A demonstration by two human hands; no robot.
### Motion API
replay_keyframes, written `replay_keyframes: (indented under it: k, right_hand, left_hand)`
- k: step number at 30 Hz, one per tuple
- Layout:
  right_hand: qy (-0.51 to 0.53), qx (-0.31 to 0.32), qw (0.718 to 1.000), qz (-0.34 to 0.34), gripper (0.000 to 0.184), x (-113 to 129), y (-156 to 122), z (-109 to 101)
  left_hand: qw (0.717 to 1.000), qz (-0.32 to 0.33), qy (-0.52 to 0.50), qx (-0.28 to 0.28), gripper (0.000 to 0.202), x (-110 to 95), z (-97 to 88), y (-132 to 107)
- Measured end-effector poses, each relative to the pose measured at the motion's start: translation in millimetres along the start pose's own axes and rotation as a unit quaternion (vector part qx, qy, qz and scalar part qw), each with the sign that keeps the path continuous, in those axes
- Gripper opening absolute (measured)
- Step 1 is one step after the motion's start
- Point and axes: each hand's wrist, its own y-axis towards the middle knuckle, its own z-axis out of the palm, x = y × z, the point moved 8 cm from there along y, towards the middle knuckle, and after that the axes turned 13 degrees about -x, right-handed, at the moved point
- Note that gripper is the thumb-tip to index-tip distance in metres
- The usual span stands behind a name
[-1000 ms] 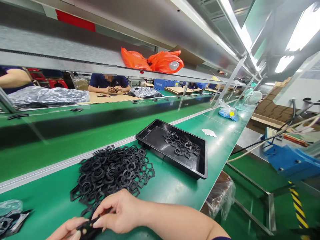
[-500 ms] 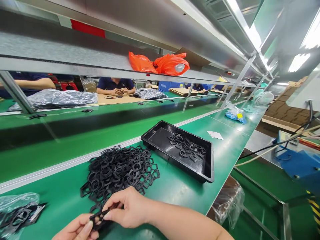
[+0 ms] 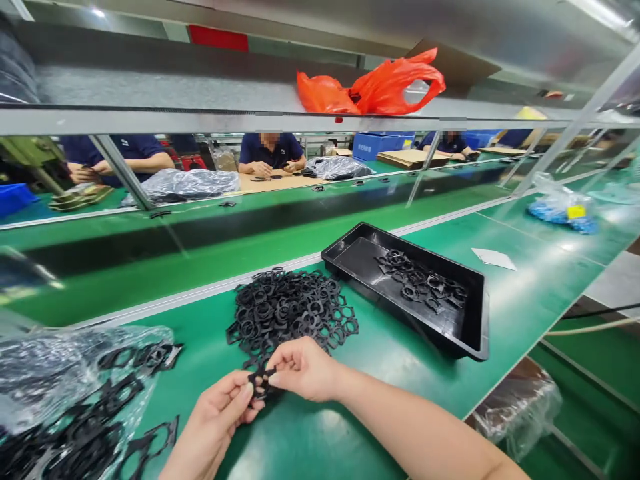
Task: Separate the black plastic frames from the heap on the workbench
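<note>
Green bench top (image 3: 350, 427) runs under a steel shelf (image 3: 150, 120). On it a black tray (image 3: 357, 257) holds a small cluster of rings (image 3: 423, 283) toward its right end, the rest of its floor bare. A clear bag (image 3: 65, 387) at the left holds more black pieces. Just in front of the loose pile (image 3: 295, 310), the left hand (image 3: 215, 417) and right hand (image 3: 305, 369) pinch one black ring (image 3: 260, 383) between thumbs and fingertips, just above the bench top.

A factory assembly line — green conveyor bench (image 3: 320, 240), seated workers (image 3: 273, 152).
</note>
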Motion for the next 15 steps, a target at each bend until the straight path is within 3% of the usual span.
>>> replay_keyframes:
  k: [5, 12, 15]
  right_hand:
    - [-0.015, -0.008, 1.000, 0.016, 0.010, -7.4, 0.3, 2.2]
    - [0.013, 0.000, 0.994, 0.112, 0.042, -26.6, -0.5, 3.8]
    - [0.033, -0.015, 0.992, 0.123, 0.045, -27.6, 0.4, 3.4]
  left_hand:
    - [0.999, 0.029, 0.022, -0.035, 0.039, -0.4, -8.1, 3.1]
    - [0.993, 0.074, 0.071, -0.054, 0.041, -1.3, -13.0, 5.4]
    - [0.993, 0.078, 0.062, -0.059, 0.042, -0.4, -11.7, 5.8]
